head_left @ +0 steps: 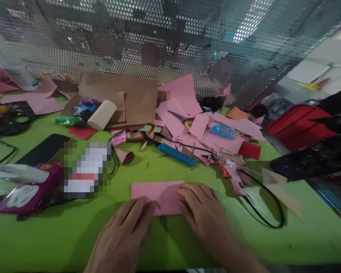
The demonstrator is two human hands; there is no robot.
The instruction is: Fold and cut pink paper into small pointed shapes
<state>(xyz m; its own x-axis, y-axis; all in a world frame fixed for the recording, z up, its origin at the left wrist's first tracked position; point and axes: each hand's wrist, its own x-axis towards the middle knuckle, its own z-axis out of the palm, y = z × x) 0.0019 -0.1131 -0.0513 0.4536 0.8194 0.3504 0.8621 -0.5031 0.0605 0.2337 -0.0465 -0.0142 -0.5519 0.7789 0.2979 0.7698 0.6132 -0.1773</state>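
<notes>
A folded-looking piece of pink paper (159, 191) lies in front of me on the green tabletop, its long side running left to right. My left hand (123, 231) holds its lower left edge, with curled fingertips and thumb pressed on it. Over the right end of the same paper rests my right hand (203, 208), fingers bent on top and thumb at the near edge. The fingertips of both hands cover parts of the paper. To the right of my right hand lies a pink glue gun (234, 176) with a small red light and a black cord.
A blue-handled cutter (177, 154), pink paper scraps (199, 127) and brown cardboard (142, 98) lie toward the perforated metal panel (165, 53). At left are a purple pouch (31, 193) and a black phone-like slab (42, 149). A red chair-like object (298, 125) stands beyond the right edge.
</notes>
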